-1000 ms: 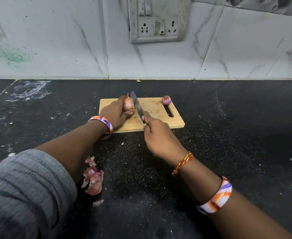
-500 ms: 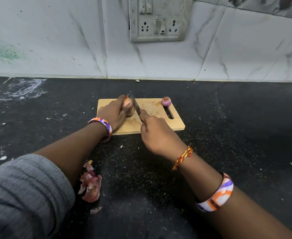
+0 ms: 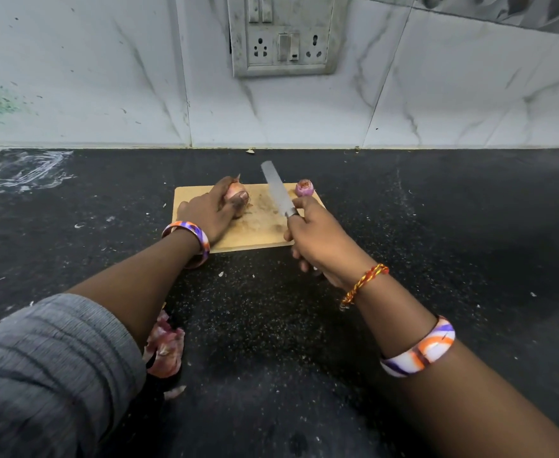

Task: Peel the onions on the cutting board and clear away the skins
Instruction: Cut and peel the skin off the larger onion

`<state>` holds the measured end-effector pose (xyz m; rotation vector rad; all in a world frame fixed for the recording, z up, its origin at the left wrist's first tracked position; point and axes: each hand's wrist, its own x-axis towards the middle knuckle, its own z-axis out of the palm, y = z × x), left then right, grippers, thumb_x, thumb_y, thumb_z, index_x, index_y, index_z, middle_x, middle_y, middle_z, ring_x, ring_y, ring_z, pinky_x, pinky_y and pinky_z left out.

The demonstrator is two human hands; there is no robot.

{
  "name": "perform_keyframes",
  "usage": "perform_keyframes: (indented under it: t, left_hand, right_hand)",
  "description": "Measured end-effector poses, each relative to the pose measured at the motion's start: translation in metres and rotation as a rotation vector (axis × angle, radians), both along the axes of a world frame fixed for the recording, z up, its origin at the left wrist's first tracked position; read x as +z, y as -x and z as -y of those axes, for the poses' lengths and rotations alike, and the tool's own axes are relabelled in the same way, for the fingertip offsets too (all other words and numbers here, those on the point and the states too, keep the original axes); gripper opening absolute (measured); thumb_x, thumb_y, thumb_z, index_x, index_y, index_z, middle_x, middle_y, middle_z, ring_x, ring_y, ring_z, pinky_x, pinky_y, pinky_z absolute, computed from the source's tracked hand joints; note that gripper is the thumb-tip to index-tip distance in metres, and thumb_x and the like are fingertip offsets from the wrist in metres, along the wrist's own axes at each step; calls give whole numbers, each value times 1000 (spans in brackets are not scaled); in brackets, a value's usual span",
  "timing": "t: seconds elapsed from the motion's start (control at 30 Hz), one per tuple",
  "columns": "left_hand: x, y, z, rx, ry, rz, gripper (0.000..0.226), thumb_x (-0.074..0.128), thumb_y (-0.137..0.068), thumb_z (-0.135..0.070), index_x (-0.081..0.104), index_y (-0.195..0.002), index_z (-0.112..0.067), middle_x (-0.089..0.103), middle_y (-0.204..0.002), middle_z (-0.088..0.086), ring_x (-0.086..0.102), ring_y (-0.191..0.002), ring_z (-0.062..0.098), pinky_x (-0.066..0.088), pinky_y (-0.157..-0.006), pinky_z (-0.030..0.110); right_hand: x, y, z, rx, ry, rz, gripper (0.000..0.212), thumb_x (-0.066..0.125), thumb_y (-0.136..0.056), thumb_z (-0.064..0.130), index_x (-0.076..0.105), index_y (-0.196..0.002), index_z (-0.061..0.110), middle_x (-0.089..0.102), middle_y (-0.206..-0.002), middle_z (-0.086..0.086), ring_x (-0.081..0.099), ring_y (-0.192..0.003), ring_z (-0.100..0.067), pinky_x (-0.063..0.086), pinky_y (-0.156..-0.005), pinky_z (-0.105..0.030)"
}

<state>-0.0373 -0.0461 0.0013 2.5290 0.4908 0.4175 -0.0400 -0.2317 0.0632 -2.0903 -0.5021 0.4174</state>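
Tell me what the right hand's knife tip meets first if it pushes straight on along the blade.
Probably nothing on the board: the right hand aims the knife between both onions, toward the wall. Depth is unclear.

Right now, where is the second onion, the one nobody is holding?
In the head view, the loose onion sits at the cutting board's far right corner, just beyond the right hand and the knife.

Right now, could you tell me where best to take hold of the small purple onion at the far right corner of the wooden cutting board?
Probably pinch the small purple onion across its rounded sides, coming from above. Its cut end faces up, and it stands free on the wooden cutting board, apart from the steel knife blade.
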Motion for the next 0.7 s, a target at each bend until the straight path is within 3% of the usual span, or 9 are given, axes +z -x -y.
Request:
perform_keyframes:
  t: [0.23,0.33,0.43,0.5,0.57,0.63,0.7]
  left_hand:
    - [-2,-2,-1,8,-17,-8,47,24,-96,-45,24,-141,-32,59,-125,16,53,-115,37,33,-101,42]
    - [-3,-3,-2,18,-3,-17,47,24,-96,-45,25,-141,-31,59,-126,17,53,-115,38,34,-102,43]
    - [-4,-5,-4,24,13,-20,48,23,-96,-47,25,-141,-30,59,-125,16,52,-116,37,32,-101,42]
    - [-3,-5,-3,26,19,-16,48,24,-96,-46,26,-141,-29,59,-126,16,52,-116,37,33,-101,42]
    - [-2,-5,-1,17,17,-4,48,26,-96,-44,27,-140,-27,59,-126,17,52,-116,38,35,-100,42]
    - [-1,-5,1,13,16,7,47,28,-96,-42,29,-139,-25,59,-125,18,53,-114,38,37,-98,41]
    - [-1,-7,0,24,25,16,47,28,-96,-42,30,-139,-23,59,-125,18,53,-114,38,37,-98,41]
  right_hand:
    - [-12,11,-10,117,80,116,51,28,-96,13,23,-145,25,40,-70,6,45,-40,-14,32,-28,-16]
    - [-13,15,-13,129,141,159,52,27,-96,13,20,-146,23,48,-72,-1,46,-38,-15,37,-29,-19]
    - [-11,15,-16,144,188,207,53,27,-95,11,18,-147,19,58,-92,-14,48,-42,-17,40,-31,-21]
    - [-9,11,-18,176,252,252,55,28,-94,9,16,-147,18,59,-110,-19,46,-49,-16,42,-39,-22]
    - [-8,8,-22,210,333,296,58,31,-93,7,14,-148,17,56,-116,-21,48,-58,-18,46,-58,-31]
    - [-7,6,-25,224,394,349,58,33,-93,6,15,-147,16,53,-119,-22,57,-84,-30,45,-74,-36]
    - [-8,6,-30,226,436,390,58,33,-93,6,15,-147,14,51,-121,-23,54,-104,-37,43,-79,-36]
